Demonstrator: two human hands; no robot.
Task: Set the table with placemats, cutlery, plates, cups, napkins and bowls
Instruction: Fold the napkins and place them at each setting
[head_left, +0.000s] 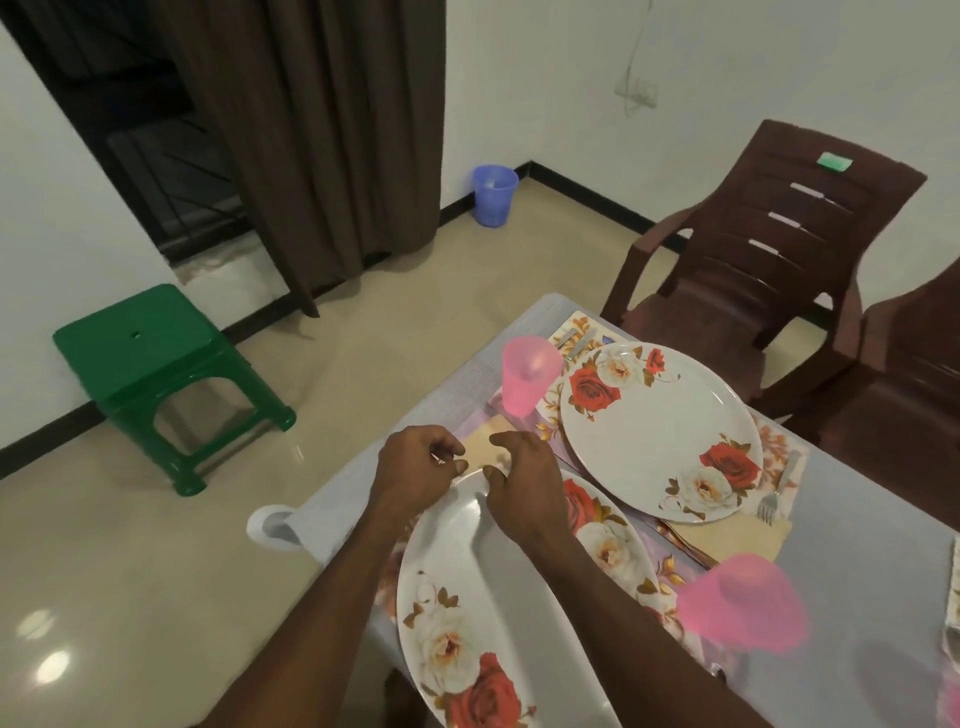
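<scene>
Fingers of my left hand (418, 465) and right hand (522, 483) pinch the beige napkin (485, 449) between them, just beyond the near plate (467, 571).

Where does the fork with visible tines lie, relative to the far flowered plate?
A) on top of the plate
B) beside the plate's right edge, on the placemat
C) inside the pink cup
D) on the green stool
B: the fork lies on the placemat, just outside the right rim of the far plate.
</scene>
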